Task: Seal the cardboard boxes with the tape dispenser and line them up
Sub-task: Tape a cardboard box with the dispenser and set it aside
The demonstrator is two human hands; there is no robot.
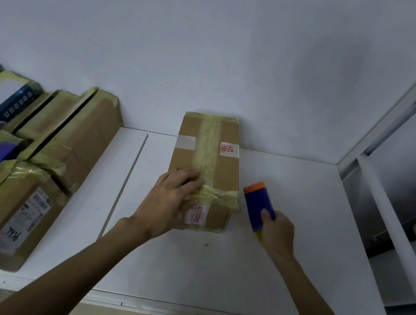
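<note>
A brown cardboard box (222, 171) lies lengthwise on the white table (279, 267), its far end against the wall. Yellowish tape runs along its top seam and across its near end. My left hand (169, 202) rests flat on the near left corner of the box, fingers spread over the tape. Just right of the box, my right hand (278, 232) grips the blue tape dispenser (259, 208) with its orange tip pointing away from me. The dispenser is apart from the box.
Several taped cardboard boxes (30, 181) are packed together on the left of the table, up to its front edge. A white metal shelf frame (382, 171) stands at the right. A thin seam (125, 184) runs down the tabletop left of the box.
</note>
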